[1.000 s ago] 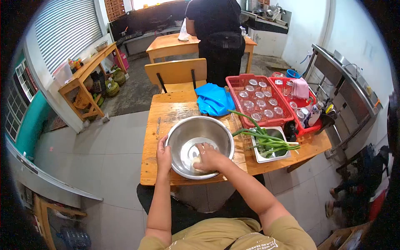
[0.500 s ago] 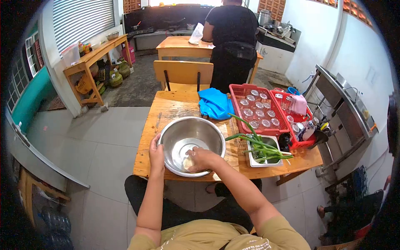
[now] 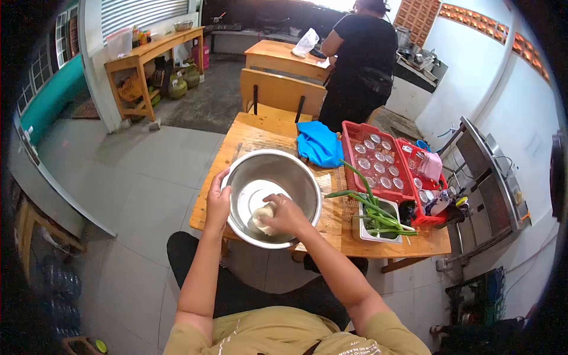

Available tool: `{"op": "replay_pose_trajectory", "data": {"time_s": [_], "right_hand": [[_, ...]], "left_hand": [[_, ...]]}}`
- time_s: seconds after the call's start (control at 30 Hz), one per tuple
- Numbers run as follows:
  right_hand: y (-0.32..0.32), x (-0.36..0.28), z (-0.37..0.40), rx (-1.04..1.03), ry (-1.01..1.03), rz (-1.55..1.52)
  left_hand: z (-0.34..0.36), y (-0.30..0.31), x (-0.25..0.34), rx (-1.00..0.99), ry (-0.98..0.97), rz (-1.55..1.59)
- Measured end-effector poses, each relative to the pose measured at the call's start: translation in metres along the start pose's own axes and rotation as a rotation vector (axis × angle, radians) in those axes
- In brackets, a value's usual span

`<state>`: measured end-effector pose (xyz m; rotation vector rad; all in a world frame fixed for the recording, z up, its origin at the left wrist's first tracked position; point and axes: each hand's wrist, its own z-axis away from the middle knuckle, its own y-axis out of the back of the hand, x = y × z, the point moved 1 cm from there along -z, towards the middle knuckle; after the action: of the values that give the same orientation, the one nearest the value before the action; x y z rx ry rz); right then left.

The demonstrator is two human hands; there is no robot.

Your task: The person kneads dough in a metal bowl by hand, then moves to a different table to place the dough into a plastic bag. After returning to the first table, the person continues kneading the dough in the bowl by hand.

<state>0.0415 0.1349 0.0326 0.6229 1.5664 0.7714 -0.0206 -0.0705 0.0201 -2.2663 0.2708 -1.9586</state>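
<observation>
A wide metal bowl [image 3: 305,177] sits at the near edge of the wooden table, tilted slightly toward me. My left hand [image 3: 218,201] grips its left rim, fingers around the outside. Inside the bowl, my right hand [image 3: 283,214] is closed on a pale lump of dough [image 3: 263,220], near the bottom on the near side. My palm and fingers hide part of the lump. To the right of the bowl, green onions [image 3: 381,218] lie over a rectangular metal container [image 3: 373,238].
A blue plastic bag [image 3: 319,145] lies behind the bowl. Upturned glasses fill a red basket [image 3: 350,131]; a second red basket [image 3: 427,222] holds cups and utensils. Beyond a wooden chair [image 3: 281,92], a person in black [image 3: 361,59] stands at another table. A metal sink unit [image 3: 482,177] stands right.
The view has turned, shifting the room in frame. My right hand has lifted slightly inside the bowl, and more of the dough shows. My left hand keeps its hold on the rim.
</observation>
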Motion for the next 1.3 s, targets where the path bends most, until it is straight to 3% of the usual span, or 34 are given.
{"op": "replay_pose_trajectory", "data": {"time_s": [0.17, 0.37, 0.43, 0.5, 0.53, 0.57, 0.63, 0.7, 0.8, 0.87, 0.9, 0.97, 1.1, 1.3], "right_hand": [[-0.003, 0.017, -0.004, 0.125, -0.122, -0.278], [-0.003, 0.033, -0.018, 0.253, -0.321, -0.265], [0.001, 0.015, -0.016, 0.196, -0.334, -0.239], [0.001, 0.0, -0.015, 0.153, -0.179, -0.063], [0.006, -0.012, -0.016, 0.006, -0.306, -0.104], [0.001, -0.006, -0.018, 0.007, -0.315, -0.096], [-0.005, -0.005, -0.015, 0.016, -0.158, 0.286], [-0.006, 0.006, -0.016, -0.074, -0.17, 0.332], [0.005, -0.003, -0.022, -0.133, -0.326, 0.281], [0.01, -0.005, -0.028, -0.314, -0.44, 0.453], [0.01, -0.005, -0.032, -0.3, -0.446, 0.456], [0.0, -0.009, -0.035, -0.607, -0.391, 0.575], [-0.014, -0.026, -0.031, -0.425, -0.198, 0.489], [-0.023, -0.008, -0.031, -0.379, -0.045, 0.428]], "left_hand": [[-0.008, -0.003, -0.005, 0.003, -0.098, -0.13], [-0.028, -0.004, -0.021, 0.005, -0.105, -0.14], [-0.03, -0.004, -0.027, -0.003, -0.109, -0.136], [-0.029, -0.005, -0.033, -0.014, -0.007, -0.08], [-0.031, -0.005, -0.038, -0.029, 0.028, -0.007], [-0.032, -0.005, -0.041, -0.033, 0.034, 0.003], [-0.03, -0.007, -0.041, -0.019, 0.003, -0.028], [-0.032, -0.007, -0.047, -0.026, 0.002, -0.016], [-0.03, -0.011, -0.04, -0.028, 0.03, 0.007], [-0.026, -0.012, -0.033, -0.023, 0.08, 0.046], [-0.028, -0.013, -0.03, -0.036, 0.072, 0.052], [-0.026, -0.014, -0.03, -0.003, 0.105, 0.021], [-0.025, -0.016, -0.031, 0.007, 0.113, 0.06], [-0.023, -0.015, -0.03, -0.02, 0.129, 0.041]]}}
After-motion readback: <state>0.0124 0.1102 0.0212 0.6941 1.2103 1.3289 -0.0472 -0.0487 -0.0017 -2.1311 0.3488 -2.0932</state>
